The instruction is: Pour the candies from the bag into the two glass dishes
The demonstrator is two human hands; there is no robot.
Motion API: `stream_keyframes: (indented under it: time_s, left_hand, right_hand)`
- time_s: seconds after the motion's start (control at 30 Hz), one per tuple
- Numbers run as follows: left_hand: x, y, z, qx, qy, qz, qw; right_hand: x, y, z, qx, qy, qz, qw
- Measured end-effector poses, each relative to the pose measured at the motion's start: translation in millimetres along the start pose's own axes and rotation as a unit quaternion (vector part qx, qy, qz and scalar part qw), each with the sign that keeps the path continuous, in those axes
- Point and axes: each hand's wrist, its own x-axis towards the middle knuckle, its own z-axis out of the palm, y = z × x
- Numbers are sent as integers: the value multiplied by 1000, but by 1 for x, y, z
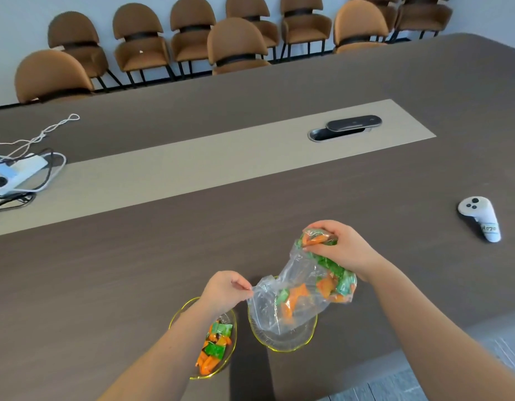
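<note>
A clear plastic bag [296,287] of orange and green wrapped candies [328,282] is held tilted above the right glass dish [282,340], its open mouth lowered into that dish. The closed upper end of the bag is gripped by the right hand [337,247], fingers curled tightly around the bunched plastic. The rim of the bag's mouth is pinched between thumb and fingertips of the left hand [224,290]. The candies are still seen inside the bag (the right dish looks bare of them). The left glass dish [204,337], just beside the right one on the dark table [163,256], is partly covered by the left forearm and holds a heap of candies. A white controller [480,217] lies well apart to the right.
</note>
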Motion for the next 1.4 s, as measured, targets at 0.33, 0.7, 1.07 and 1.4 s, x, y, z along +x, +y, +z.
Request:
stream_keyframes:
  time_s: [0.33, 0.7, 1.07, 1.4]
  left_hand:
    - [-6, 15, -5, 62, -96, 60, 992]
    - [-33, 80, 10, -224, 12, 197, 954]
    - [-44, 78, -3, -185, -17, 176, 967]
    - [-47, 74, -14, -199, -46, 174, 963]
  right_hand:
    - [-4, -21, 11, -104, -88, -60, 989]
    - [-8, -27, 19, -141, -104, -83, 981]
    - [-13, -19, -10, -345, -193, 7, 919]
    - [-19, -14, -20, -335, -161, 0, 928]
